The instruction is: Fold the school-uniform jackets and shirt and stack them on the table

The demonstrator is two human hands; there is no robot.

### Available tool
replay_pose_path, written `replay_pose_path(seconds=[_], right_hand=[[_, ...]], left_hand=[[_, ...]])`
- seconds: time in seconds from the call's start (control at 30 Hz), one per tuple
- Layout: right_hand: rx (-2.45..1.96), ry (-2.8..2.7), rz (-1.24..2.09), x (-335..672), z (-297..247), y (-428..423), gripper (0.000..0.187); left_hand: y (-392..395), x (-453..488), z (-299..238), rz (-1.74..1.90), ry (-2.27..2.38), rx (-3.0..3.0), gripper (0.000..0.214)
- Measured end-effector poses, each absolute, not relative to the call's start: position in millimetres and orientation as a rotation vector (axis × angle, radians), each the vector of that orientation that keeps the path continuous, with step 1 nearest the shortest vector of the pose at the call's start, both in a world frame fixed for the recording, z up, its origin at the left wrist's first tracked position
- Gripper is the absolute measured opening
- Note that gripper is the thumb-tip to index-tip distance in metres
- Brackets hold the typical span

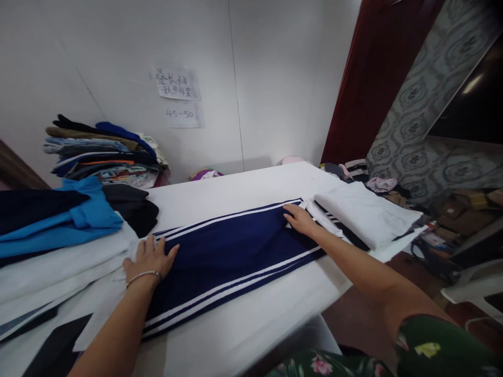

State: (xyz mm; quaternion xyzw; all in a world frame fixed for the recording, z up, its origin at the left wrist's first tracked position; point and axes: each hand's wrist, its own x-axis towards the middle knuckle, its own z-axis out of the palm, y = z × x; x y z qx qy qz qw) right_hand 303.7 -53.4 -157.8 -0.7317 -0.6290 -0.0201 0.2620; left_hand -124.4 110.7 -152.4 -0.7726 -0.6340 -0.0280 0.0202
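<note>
— From the head view, what do we have under our hands?
— A navy striped garment (236, 251), spread lengthwise across the white table (243, 183). Our left hand (151, 256) lies flat and open on its left end, fingers spread, with a bracelet (143, 275) at the wrist.
— And our right hand (301, 219)?
— It rests palm down on the garment's right end. Whether its fingers pinch the cloth, we cannot tell.
— What lies around?
— A folded white cloth (365, 212) just beside our right hand, a blue garment (78, 217) at left, and a stack of folded clothes (102, 152) against the wall.
</note>
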Motion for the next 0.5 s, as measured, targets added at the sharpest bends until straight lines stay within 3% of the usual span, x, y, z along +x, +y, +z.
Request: replay_pose_path(seconds=[0.13,0.3,0.5], right_hand=[[-1.989,-1.819,-0.057,281.9,-152.7,-27.4,0.051],[-2.239,-1.864,0.278,266.1,-165.5,-4.2,0.065],[-2.189,-1.852,0.439,277.5,-172.4,-6.2,0.062]], left_hand=[[111.8,-125.2,-153.9,-0.104,-1.982,-2.398,0.071],[111.5,-123.9,-152.3,-0.063,-1.997,-2.381,0.071],[111.3,-123.6,-151.2,-0.069,-2.0,-2.383,0.071]])
